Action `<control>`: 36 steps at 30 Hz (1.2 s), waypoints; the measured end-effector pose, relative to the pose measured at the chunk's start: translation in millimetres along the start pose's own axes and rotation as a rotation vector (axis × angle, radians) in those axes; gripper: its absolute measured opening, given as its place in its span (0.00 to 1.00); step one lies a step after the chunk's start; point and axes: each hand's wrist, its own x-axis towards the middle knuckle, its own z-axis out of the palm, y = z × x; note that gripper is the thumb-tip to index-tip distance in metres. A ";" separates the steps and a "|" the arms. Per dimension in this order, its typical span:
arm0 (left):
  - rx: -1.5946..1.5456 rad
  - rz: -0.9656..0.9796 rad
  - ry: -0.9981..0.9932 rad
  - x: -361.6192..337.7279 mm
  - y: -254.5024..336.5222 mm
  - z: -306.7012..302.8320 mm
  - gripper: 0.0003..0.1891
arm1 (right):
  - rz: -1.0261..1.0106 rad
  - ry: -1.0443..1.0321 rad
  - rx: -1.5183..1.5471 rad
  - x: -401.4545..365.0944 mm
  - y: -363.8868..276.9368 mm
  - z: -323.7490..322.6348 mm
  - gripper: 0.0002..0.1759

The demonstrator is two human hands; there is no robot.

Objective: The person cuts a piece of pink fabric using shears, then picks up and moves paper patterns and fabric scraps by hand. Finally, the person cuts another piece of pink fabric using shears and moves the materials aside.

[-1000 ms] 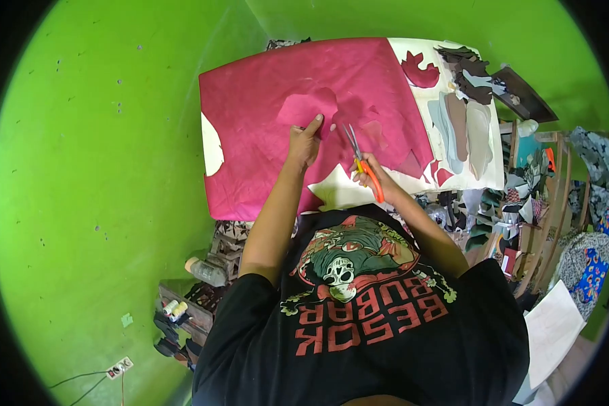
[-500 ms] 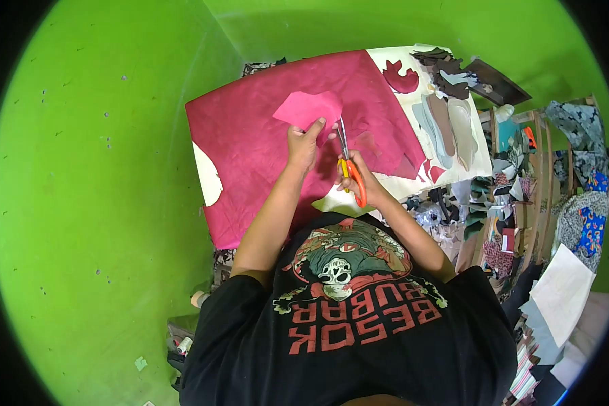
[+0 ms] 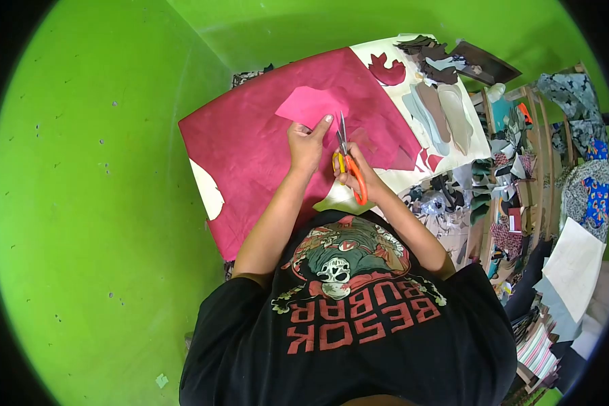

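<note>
My left hand (image 3: 307, 145) pinches the lower edge of a bright pink cut piece of leather-like material (image 3: 309, 103), its thumb on top. Scissors (image 3: 354, 174) with orange and yellow handles are in my right hand (image 3: 357, 162), fingers wrapped through the loops. Their blades point away from me, parted in a narrow V at the right edge of the pink piece. Both hands are over a large dark red sheet (image 3: 243, 128) spread on the table.
Grey, brown and beige sole-shaped pieces (image 3: 456, 118) lie on the pale surface (image 3: 471, 145) at the right. Dark scraps (image 3: 423, 49) and a curved red offcut (image 3: 387, 70) are behind them. Crowded wooden shelving (image 3: 540, 169) stands further right; a green wall (image 3: 81, 203) is at left.
The scissor blades have parted from nearly closed. The pink piece has turned slightly in my left hand. The whole view has shifted a little.
</note>
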 end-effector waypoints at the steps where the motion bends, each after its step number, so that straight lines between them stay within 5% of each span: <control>1: 0.002 0.000 -0.001 -1.3 1.9 2.7 0.07 | -0.001 0.001 0.001 -0.3 -3.3 -0.5 0.36; 24: 0.040 0.177 0.049 -19.1 21.2 32.0 0.08 | -0.091 0.001 -0.107 -2.6 -25.0 -2.4 0.49; 36: 0.043 0.192 0.053 -24.3 29.6 37.3 0.07 | -0.123 0.014 0.022 -8.3 -31.2 3.8 0.39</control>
